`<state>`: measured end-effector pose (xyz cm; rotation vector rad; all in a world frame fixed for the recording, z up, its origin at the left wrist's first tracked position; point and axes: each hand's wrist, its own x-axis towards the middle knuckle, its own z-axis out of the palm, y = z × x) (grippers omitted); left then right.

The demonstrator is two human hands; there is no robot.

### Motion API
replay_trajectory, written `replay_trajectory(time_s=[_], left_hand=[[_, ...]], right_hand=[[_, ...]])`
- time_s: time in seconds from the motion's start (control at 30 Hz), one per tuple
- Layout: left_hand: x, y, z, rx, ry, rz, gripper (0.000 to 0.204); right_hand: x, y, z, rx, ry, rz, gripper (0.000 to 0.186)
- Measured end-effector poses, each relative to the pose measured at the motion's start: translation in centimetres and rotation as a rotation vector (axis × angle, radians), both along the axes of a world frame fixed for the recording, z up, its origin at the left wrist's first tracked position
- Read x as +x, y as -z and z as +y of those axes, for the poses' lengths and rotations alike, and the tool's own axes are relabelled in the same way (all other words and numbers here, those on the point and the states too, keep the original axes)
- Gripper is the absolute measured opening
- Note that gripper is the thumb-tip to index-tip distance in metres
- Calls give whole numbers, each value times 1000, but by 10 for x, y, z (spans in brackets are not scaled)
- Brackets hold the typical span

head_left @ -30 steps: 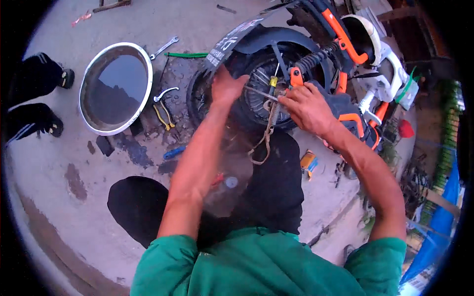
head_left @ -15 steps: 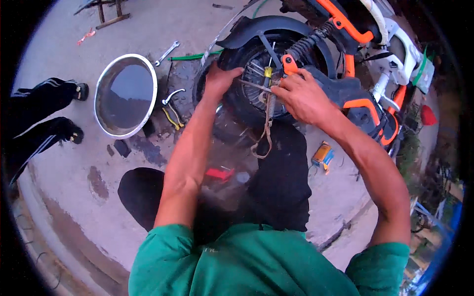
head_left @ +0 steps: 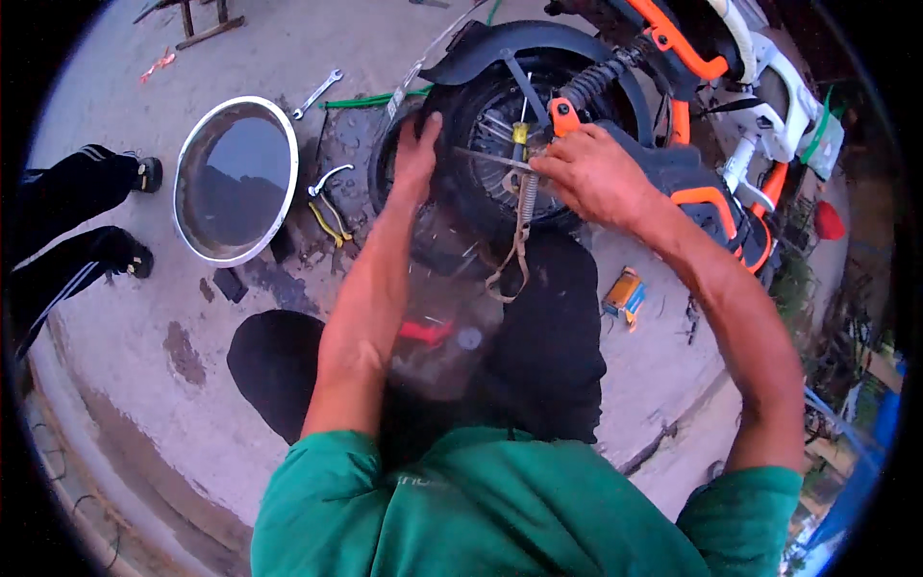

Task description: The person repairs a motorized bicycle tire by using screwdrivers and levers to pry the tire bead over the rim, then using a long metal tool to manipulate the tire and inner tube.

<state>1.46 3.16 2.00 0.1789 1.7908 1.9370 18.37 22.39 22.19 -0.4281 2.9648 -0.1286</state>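
Note:
A wheel with a black tyre (head_left: 461,197) and silver spokes sits at the rear of an orange and black two-wheeler (head_left: 707,197). My left hand (head_left: 415,159) rests at the tyre's left side, fingers stretched out and apart. My right hand (head_left: 596,178) is closed around one end of a flat metal tyre lever (head_left: 495,160), which reaches left across the wheel to the tyre. Beside that hand, a yellow-handled tool (head_left: 520,135) stands by the spokes. A coil spring (head_left: 528,202) with a looped strap (head_left: 510,274) hangs below the lever.
A round metal basin (head_left: 236,183) of dark water stands left, near another person's legs (head_left: 82,192). A wrench (head_left: 319,93), yellow-handled pliers (head_left: 332,221) and a silver lever (head_left: 332,180) lie beside it. A small orange-blue box (head_left: 625,296) lies right of my knee; something red (head_left: 426,332) lies between my legs.
My left hand has come away from the lever's left end, and its fingers have opened out along the tyre. My right hand keeps its hold on the lever. The view has shifted slightly.

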Motion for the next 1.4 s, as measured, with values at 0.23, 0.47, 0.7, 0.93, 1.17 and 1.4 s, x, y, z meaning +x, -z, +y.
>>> replay_trajectory(time_s=[0.23, 0.47, 0.7, 0.93, 1.17, 1.4], left_hand=[[22, 9, -5, -113, -142, 54, 68], [17, 15, -6, -48, -87, 27, 70], [22, 25, 0, -94, -86, 5, 75], [20, 22, -2, -73, -82, 16, 74], [9, 22, -1, -56, -86, 28, 75], [15, 31, -2, -87, -85, 9, 77]], right_hand=[[-20, -18, -6, 77, -33, -196, 36], [-73, -46, 23, 444, -252, -153, 38], [-88, -13, 69, 199, -340, 65, 56], [-79, -30, 44, 279, -279, -55, 35], [-64, -67, -85, 444, -49, -411, 13], [-67, -72, -125, 478, -6, -511, 12]])
